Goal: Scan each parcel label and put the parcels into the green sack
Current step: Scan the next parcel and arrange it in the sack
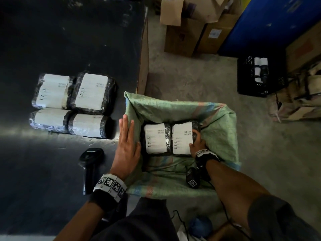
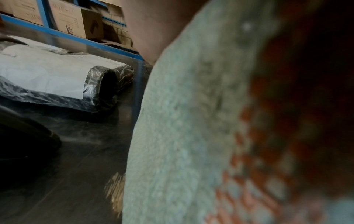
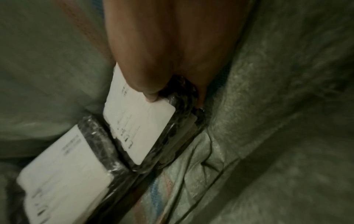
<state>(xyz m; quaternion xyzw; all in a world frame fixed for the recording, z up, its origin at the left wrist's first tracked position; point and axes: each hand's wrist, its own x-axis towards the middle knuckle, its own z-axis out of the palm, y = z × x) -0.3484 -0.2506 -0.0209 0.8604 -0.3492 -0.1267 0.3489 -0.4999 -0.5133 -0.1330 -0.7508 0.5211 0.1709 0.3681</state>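
Right hand (image 1: 198, 143) down inside the green sack (image 1: 218, 119), thumb on the white label and the other fingers curled round the right edge of the right-hand parcel (image 1: 184, 138), gripping it; in the right wrist view, thumb tip (image 3: 151, 97) pressed on the label's far edge, remaining fingers tucked between the black wrap and the sack wall

Left hand (image 1: 126, 145) flat and relaxed, fingers straight and close together, thumb slightly apart, laid against the left rim of the sack where it meets the table edge; nothing gripped

Second parcel (image 1: 155, 138) lying label-up in the sack, just left of the held one and touching it

Four more parcels (image 1: 73, 103) on the dark table (image 1: 52, 40), grouped two by two to the far left of the sack, labels up, wrapped in black film; nearest of them seen low in the left wrist view (image 2: 57, 78), with the sack's woven fabric (image 2: 182, 136) filling the right of that frame

Black handheld scanner (image 1: 90, 164) lying on the table just left of the left wrist, untouched

On the floor beyond the sack: cardboard boxes (image 1: 189, 28) at the far side, a black crate (image 1: 257, 75) to the far right, a blue panel (image 1: 271, 25) behind it
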